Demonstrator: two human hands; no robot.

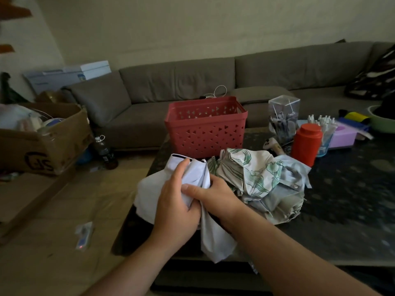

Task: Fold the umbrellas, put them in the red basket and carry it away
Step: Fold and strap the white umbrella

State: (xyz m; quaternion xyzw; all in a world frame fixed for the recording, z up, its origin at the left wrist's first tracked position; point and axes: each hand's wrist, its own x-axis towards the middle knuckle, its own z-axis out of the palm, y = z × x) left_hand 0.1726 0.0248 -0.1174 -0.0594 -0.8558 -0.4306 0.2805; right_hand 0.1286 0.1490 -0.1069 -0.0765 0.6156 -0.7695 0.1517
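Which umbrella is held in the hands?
The plain pale lilac fabric umbrella, gripped by both hands; the leaf-printed cream umbrella lies untouched to its right.

Your head view is dim and flat, with no visible lamp and only soft, weak shadows. The wall (192, 24) at twelve o'clock is the palest area. Toward three o'clock the dark table (342, 199) smears with motion blur. At nine o'clock the cardboard box (42, 142) looks soft. Wide-angle distortion bends the sofa (235, 75) line, and your forearms stretch at six o'clock.
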